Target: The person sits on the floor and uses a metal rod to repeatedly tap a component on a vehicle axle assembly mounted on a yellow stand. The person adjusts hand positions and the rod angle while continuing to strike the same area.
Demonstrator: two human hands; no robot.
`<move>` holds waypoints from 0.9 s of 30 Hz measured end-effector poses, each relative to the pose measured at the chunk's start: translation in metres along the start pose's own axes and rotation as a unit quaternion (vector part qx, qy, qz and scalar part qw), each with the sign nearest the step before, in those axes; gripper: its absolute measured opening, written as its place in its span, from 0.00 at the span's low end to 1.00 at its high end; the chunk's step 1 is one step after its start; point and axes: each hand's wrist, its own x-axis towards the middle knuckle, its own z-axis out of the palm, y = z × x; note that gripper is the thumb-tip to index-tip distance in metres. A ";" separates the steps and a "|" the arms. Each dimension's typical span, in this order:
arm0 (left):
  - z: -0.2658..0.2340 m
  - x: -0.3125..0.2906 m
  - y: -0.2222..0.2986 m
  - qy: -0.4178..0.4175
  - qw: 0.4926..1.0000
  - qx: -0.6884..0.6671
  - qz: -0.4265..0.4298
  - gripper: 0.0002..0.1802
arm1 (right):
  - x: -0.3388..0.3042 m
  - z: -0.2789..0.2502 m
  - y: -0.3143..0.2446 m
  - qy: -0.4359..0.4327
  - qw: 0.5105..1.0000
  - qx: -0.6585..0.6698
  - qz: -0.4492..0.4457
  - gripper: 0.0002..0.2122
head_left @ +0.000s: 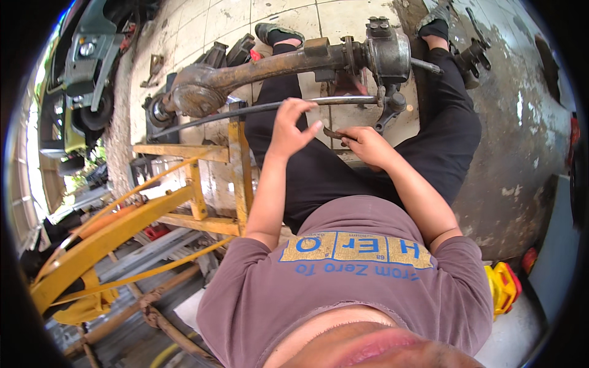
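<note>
Metal rod [343,100], single: dark along its left length, bright toward the right; lies slantwise on the near side of a rusty brown axle housing [264,69], its right end at a dark joint [394,105]. Left grip [287,130], as my remote view gives it: loosely open, thumb apart from the bent fingers, which overlap the rod near its middle; whether they touch it or hover over it, I cannot tell. Right grip [370,147]: closed around a small dark tool [334,133], its free end jutting leftward just beside the left thumb, the remainder mostly hidden from me by the hand. Rod, relative to this right grip: beyond it and apart. Surroundings on my list: yellow frame [238,178], left side; pale tiled floor [224,18], below the axle housing; black trousers [451,122], legs spread to either side
</note>
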 end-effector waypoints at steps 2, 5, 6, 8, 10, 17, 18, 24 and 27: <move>0.004 -0.008 0.026 -0.075 0.997 -0.023 -0.029 0.26 | 0.002 -0.001 0.008 -0.025 0.997 0.063 0.030 0.15; 0.014 -0.024 0.035 -0.124 0.981 -0.050 -0.140 0.20 | 0.007 -0.006 0.021 -0.093 0.984 0.138 0.062 0.16; 0.014 -0.028 0.033 -0.098 0.982 -0.060 -0.148 0.17 | 0.007 -0.013 0.013 -0.125 0.976 0.156 0.087 0.16; 0.003 -0.027 0.026 -0.049 0.985 -0.059 -0.156 0.13 | 0.004 -0.027 -0.002 -0.173 0.959 0.176 0.138 0.16; -0.020 -0.032 0.006 -0.013 0.971 -0.086 -0.221 0.11 | 0.001 -0.035 -0.004 -0.176 0.963 0.164 0.120 0.15; -0.063 -0.047 -0.019 -0.161 0.868 -0.282 -0.376 0.14 | 0.004 -0.029 0.009 -0.136 0.976 0.169 -0.012 0.13; -0.064 -0.052 -0.023 -0.197 0.857 -0.283 -0.383 0.14 | 0.004 -0.025 0.012 -0.127 0.974 0.188 -0.018 0.14; -0.032 -0.074 0.006 -0.191 0.890 -0.235 -0.341 0.19 | 0.003 -0.022 -0.005 0.073 0.949 0.305 0.044 0.22; 0.007 -0.085 0.044 -0.112 0.904 -0.258 -0.322 0.22 | 0.009 -0.033 -0.004 0.146 0.865 0.477 0.045 0.20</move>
